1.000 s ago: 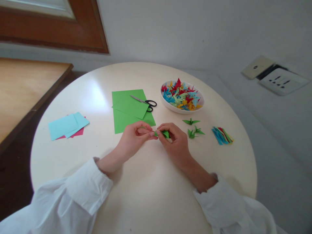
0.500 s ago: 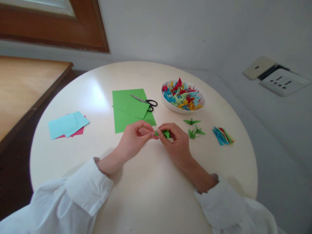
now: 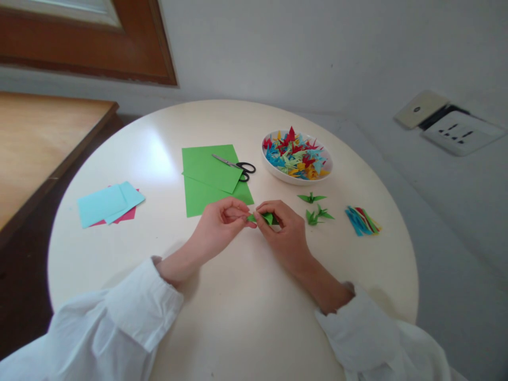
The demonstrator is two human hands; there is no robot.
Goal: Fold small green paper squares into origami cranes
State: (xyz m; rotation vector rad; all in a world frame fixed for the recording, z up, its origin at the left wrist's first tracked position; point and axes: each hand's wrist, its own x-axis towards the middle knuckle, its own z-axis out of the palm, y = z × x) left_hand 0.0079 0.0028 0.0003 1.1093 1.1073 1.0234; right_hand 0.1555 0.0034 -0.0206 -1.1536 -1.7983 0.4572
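Observation:
Between my two hands, over the middle of the round table, is a small folded green paper piece (image 3: 269, 218), partly covered by fingers. My left hand (image 3: 220, 225) pinches its left tip between thumb and fingers. My right hand (image 3: 284, 233) is closed on its body, thumb in front and fingers behind. To the right of my right hand lie several small green paper cranes (image 3: 312, 198). Just beyond my left hand are green paper sheets (image 3: 210, 196), with black-handled scissors (image 3: 246, 168) lying partly on them.
A white bowl (image 3: 278, 174) full of colourful paper cranes stands at the back right of the white table (image 3: 238, 328). Coloured paper strips (image 3: 362, 220) lie at the right, light blue and red paper sheets (image 3: 105, 203) at the left. A wall socket (image 3: 460, 132) is at far right.
The fingers of my left hand have shifted slightly on the green paper's left end, and more of its tip shows. Things on the table are unmoved.

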